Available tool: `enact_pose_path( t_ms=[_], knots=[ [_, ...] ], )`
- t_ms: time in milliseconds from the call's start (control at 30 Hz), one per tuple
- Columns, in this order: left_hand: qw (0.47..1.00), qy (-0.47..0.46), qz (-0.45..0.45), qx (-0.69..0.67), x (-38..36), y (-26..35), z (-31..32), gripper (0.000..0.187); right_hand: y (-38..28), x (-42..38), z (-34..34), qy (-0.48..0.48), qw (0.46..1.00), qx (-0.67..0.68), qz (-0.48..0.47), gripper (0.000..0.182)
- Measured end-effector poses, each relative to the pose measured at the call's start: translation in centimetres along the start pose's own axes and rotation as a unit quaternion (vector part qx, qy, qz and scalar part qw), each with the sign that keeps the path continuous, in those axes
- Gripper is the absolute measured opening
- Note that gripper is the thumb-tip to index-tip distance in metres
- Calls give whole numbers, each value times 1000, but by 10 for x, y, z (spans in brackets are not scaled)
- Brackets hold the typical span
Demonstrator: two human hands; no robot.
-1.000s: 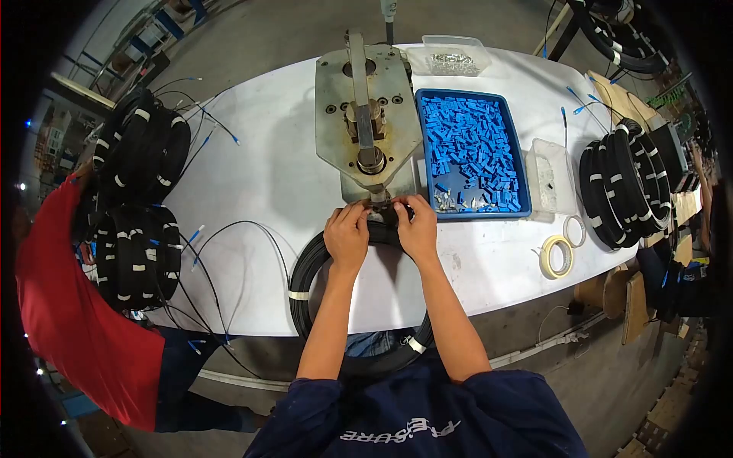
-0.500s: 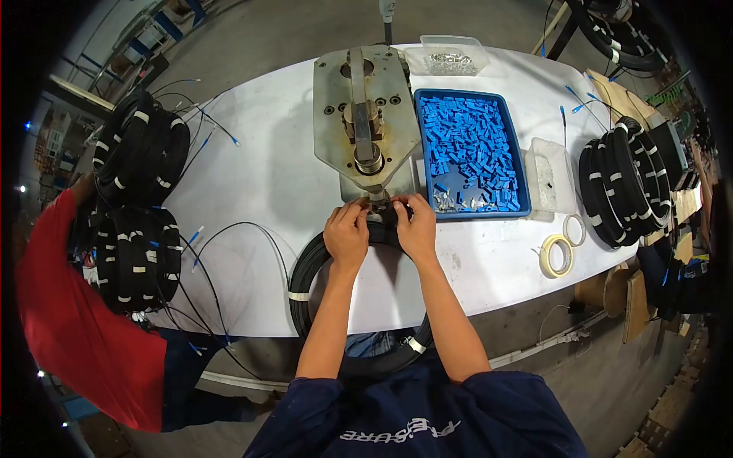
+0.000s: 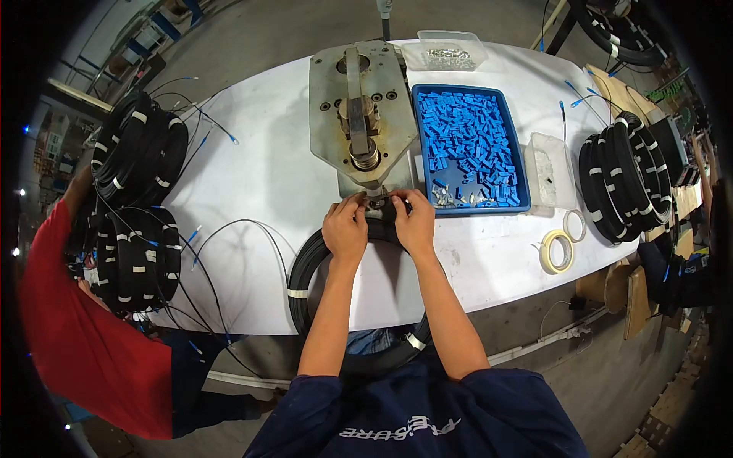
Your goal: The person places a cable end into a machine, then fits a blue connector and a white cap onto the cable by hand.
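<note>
My left hand (image 3: 346, 229) and my right hand (image 3: 414, 223) meet at the front foot of a metal press (image 3: 366, 114), fingertips close together under its nose. Both are closed in a pinch. A bit of black cable shows between the thumb and fingers of my right hand. What my left fingers hold is too small and hidden to make out. Below the hands, a coil of black cable (image 3: 305, 263) bound with white tape lies over the table's front edge, partly behind my forearms.
Right of the press stands a blue tray (image 3: 527, 183) of blue connector housings. Clear plastic boxes (image 3: 551, 179) and tape rolls (image 3: 557, 253) lie nearby. Taped cable coils (image 3: 137, 259) stand left, others (image 3: 622, 183) right. A person in a red sleeve (image 3: 92, 328) is at the left.
My hands stay at the press with hardly any movement. The view shifts slightly, and the person in red at the left moves a little.
</note>
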State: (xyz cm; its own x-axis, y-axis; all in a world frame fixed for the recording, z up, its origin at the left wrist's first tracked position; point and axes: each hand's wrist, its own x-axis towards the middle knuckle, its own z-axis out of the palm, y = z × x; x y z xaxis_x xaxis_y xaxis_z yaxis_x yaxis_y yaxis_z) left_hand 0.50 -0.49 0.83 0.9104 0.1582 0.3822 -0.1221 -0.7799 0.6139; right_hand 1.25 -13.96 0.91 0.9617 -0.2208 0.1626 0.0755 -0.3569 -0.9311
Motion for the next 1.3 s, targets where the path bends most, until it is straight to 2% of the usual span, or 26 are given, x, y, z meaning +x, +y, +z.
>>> enact_pose_path(
  t_ms=[67, 167, 600, 1000, 1100, 1167, 1300],
  knots=[
    [1000, 2, 2, 14, 0, 1, 0, 15, 1, 0, 0, 12, 1000, 3, -25, 8],
    [1000, -1, 1, 21, -1, 0, 1, 15, -4, 0, -3, -1, 1000, 1, 3, 8],
    [1000, -13, -18, 9, 0, 0, 0, 14, 0, 0, -1, 8, 1000, 12, -17, 9],
    [1000, 8, 7, 17, -1, -5, 4, 13, -3, 0, -3, -1, 1000, -1, -6, 9],
    [1000, 22, 15, -4, -1, -2, 2, 12, -1, 0, -3, -2, 1000, 5, -8, 9],
    [999, 3, -23, -33, -1, 1, -1, 17, -3, 0, -3, 4, 1000, 6, -19, 9],
    [998, 6, -29, -60, -1, -3, 0, 18, -3, 0, -3, 0, 1000, 5, -16, 9]
  ],
)
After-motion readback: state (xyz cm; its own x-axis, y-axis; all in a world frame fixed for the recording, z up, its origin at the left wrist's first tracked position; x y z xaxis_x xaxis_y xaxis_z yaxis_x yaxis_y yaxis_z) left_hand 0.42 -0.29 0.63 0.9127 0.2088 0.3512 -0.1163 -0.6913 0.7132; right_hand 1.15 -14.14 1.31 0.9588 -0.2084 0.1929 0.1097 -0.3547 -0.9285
